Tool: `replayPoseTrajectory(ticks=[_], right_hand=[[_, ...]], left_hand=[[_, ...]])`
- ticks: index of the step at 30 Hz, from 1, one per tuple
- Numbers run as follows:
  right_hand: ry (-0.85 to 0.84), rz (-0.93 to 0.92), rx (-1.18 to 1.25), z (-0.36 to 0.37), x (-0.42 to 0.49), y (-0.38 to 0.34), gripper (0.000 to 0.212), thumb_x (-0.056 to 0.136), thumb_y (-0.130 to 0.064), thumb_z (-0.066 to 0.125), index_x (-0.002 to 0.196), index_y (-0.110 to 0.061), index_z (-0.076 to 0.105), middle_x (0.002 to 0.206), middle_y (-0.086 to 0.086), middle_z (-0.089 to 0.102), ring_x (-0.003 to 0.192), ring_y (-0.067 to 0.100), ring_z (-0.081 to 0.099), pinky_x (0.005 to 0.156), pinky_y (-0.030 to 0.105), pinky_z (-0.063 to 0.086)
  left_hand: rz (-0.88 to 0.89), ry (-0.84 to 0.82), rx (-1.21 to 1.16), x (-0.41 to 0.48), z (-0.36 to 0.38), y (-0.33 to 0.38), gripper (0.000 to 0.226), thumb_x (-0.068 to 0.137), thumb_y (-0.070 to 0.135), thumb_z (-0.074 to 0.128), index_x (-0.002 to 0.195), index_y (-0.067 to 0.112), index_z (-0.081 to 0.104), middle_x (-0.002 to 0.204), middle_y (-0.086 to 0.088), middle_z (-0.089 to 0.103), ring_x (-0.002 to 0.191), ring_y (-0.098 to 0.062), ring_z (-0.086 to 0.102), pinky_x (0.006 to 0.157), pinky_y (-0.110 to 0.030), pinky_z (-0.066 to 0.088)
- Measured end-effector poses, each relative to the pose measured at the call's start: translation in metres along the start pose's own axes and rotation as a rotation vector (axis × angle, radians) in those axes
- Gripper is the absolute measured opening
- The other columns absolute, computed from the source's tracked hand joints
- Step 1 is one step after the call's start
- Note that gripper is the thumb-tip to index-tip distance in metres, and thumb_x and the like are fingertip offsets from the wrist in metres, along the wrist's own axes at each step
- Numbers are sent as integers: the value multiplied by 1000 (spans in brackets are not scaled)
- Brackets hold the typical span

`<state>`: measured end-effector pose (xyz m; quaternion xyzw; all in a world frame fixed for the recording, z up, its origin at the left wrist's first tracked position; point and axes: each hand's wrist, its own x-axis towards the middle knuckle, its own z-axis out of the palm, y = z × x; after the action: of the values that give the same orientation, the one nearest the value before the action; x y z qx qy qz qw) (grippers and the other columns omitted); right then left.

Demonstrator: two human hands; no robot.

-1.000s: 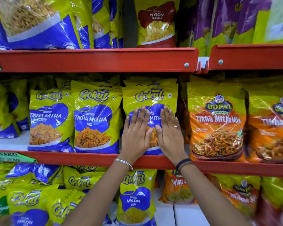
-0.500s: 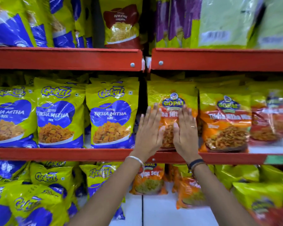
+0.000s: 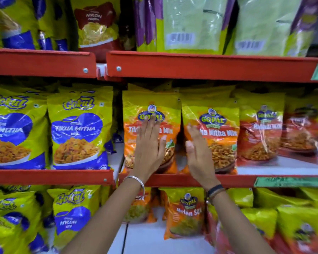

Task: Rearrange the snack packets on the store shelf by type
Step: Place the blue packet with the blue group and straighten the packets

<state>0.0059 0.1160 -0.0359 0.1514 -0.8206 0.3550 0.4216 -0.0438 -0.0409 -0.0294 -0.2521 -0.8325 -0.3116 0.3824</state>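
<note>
both hands are up at the middle shelf (image 3: 200,181), fingers straight and held together, gripping nothing. left hand (image 3: 148,146) lies flat against the front of the first gopal tikha mitha mix packet (image 3: 134,136), thumb angled out to the right. right hand (image 3: 198,153) is turned edge-on at the left side of the second gopal tikha mitha mix packet (image 3: 221,136); whether it touches is unclear. left to right on this shelf, the front row counts two blue-and-yellow gokul tikha mitha packets (image 3: 77,132), then the two orange gopal packets standing side by side, then two red gopal packets (image 3: 259,132), the far one blurred. more packets stand behind them, too hidden to count. a silver bangle (image 3: 136,181) circles the left wrist and dark bands (image 3: 215,191) the right. below, one gopal nylon sev packet (image 3: 184,213) stands between the forearms.
</note>
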Motion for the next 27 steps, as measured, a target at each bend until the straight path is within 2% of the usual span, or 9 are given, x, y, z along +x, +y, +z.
replayPoseTrajectory(ticks=[3,5,7,10,13,17,21,23,27], right_hand=[[287,91,11,-48,13,23,44,98,-34,37,128,-6,53,129,10,57,120,16,49,104,20,34],[392,200,-13,-77,33,47,40,98,-31,41,123,-2,54,118,10,55,108,14,47,90,12,34],[361,331,-19,-99,56,75,45,95,-36,45,117,2,55,107,9,53,99,16,46,80,20,34],[220,506,152,-106,81,108,28,93,-28,57,99,0,61,90,14,59,84,25,55,73,27,37],[180,493,108,-110,93,118,15,88,-21,66,82,-10,58,81,11,60,81,22,56,74,39,42],[183,539,57,-118,99,123,31,86,-25,68,60,-20,53,62,0,55,74,23,56,71,41,47],[191,522,-15,-114,97,122,34,90,-24,64,71,5,63,66,14,58,66,23,54,52,20,40],[192,466,-114,-115,94,119,40,94,-23,58,74,11,63,64,18,56,62,23,50,45,25,27],[316,348,-145,-115,72,110,31,99,-21,46,103,5,62,95,26,65,87,36,61,66,29,35]], left_hand=[[-76,12,-288,35,9,39,43,97,25,41,132,2,44,138,-16,48,129,-22,42,105,-14,25],[-251,-21,-407,62,18,60,34,96,23,48,120,0,53,117,-18,61,105,-26,58,85,-22,37],[-429,-53,-507,84,32,71,21,95,26,52,90,8,59,85,-14,64,79,-25,57,71,-32,40],[-508,-83,-446,106,43,69,47,90,32,60,56,18,31,52,-2,33,52,-24,33,56,-35,24],[-535,-101,-238,121,43,68,55,84,30,68,53,16,24,51,-3,25,59,-24,30,49,-36,15],[-553,-80,-169,130,43,65,56,79,29,73,50,15,28,50,-4,29,62,-23,35,49,-34,19],[-548,-70,-140,130,47,66,53,78,28,74,49,14,32,49,-3,34,62,-24,41,55,-31,25],[-543,-50,-153,130,47,67,47,79,26,73,51,13,38,51,-4,40,63,-25,44,54,-30,26],[-365,126,-193,104,47,76,23,95,21,52,105,1,56,105,-21,63,101,-35,59,81,-37,44]])
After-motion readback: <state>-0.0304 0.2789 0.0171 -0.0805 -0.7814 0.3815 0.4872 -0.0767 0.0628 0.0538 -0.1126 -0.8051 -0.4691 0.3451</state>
